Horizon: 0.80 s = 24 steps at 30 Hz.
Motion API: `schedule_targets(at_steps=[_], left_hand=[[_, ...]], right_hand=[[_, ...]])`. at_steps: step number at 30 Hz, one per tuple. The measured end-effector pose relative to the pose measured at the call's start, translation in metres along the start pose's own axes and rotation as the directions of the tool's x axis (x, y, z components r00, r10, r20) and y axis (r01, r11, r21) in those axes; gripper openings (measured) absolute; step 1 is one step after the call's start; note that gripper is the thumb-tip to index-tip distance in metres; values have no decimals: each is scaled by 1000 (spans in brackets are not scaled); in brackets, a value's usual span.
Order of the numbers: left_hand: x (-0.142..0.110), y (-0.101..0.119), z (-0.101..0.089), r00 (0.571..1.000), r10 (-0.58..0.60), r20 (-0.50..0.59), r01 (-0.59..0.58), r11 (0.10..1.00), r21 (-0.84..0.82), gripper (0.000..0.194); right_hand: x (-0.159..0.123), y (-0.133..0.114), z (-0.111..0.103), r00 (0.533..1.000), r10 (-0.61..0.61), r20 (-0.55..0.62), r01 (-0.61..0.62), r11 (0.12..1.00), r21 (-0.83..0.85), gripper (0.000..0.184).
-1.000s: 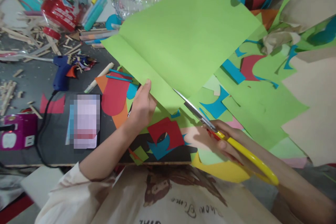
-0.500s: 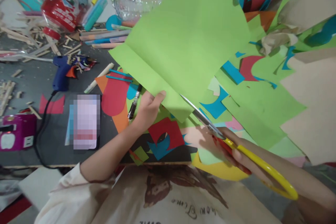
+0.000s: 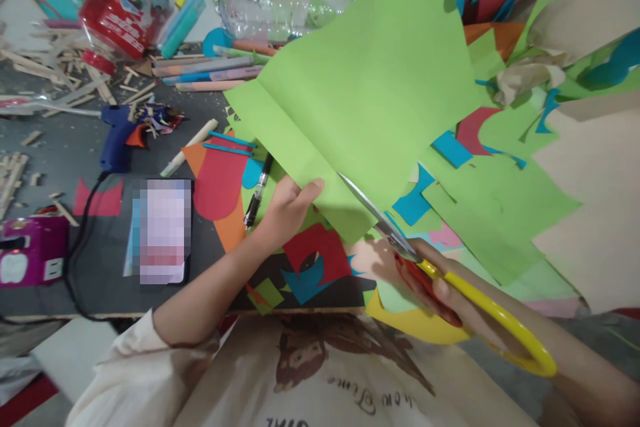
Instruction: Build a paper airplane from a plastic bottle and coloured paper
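Observation:
A large sheet of light green paper (image 3: 370, 87) is held up over the table, with a crease running along its lower left part. My left hand (image 3: 293, 210) pinches its near edge, thumb on top and the other fingers hidden beneath. In my right hand (image 3: 440, 280) is a pair of scissors (image 3: 490, 307) with yellow and red handles. One blade lies over the green sheet near the crease, its tip pointing up and left; the other blade is mostly hidden under the paper. Below the sheet lie red (image 3: 320, 250) and blue paper scraps (image 3: 305, 283).
At left are a blue glue gun (image 3: 115, 137), its black cord, a phone (image 3: 165, 233) and a purple box (image 3: 35, 250). Behind lie markers (image 3: 215, 70), a clear plastic bottle (image 3: 280, 10) and wood sticks. Green paper offcuts (image 3: 505, 213) cover the right side.
The green sheet, my left hand and the sheet's crease have shifted slightly right and down. The scissors have moved a little left and up, so the blade sits further along the paper.

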State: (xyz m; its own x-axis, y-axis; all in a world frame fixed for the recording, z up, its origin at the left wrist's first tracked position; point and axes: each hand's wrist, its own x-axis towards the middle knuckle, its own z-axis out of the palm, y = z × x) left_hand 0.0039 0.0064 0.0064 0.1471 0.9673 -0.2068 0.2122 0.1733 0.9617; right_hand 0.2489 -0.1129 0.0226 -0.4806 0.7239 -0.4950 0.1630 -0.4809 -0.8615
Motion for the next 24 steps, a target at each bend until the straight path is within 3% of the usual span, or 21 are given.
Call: schedule_targets(at_steps=[4,9,15,19,24], left_hand=[[1,1,-1,1000,10,13,-10,1000,-16,18],[2,1,-2,999,38,16,-37,998,-41,15],[3,-2,-1,999,37,15,-36,997,-73,16],[3,-4,1,998,62,1,-62,993,-101,11],[2,-8,1,996,79,-43,-82,994,-68,19]], right_hand=[[6,-3,1,999,32,20,-34,996,87,73],[11,-3,3,992,124,-22,-123,991,48,81],[12,1,3,982,184,-36,-177,975,134,80],[12,-3,2,992,117,-54,-113,991,73,75],[8,-12,2,998,49,-39,-49,999,9,70]])
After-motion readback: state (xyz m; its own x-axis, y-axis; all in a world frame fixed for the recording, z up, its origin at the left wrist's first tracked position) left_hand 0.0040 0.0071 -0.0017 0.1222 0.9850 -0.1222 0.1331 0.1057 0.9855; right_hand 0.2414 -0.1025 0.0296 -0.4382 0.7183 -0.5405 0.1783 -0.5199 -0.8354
